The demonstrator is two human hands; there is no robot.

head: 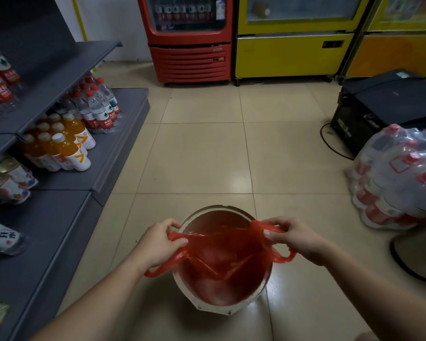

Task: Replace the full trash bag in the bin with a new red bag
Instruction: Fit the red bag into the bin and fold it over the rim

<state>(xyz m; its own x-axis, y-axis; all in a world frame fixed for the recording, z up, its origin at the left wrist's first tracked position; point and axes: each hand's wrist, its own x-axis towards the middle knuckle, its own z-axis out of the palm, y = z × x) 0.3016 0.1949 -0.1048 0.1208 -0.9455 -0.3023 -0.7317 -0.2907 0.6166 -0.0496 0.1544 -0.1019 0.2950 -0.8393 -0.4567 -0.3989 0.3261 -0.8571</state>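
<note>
Bag (221, 252), red: your left hand (158, 244) and right hand (298, 239) pinch opposite edges, mouth stretched directly above the bin (234, 310).

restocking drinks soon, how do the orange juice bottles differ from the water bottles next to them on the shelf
The orange juice bottles hold orange liquid and have white caps; the water bottles are clear with red caps. The juice sits nearer the camera, the water farther back. Both stand upright on the same grey shelf.

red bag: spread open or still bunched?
Spread open. The left hand and right hand pull the red bag apart over the bin.
</note>
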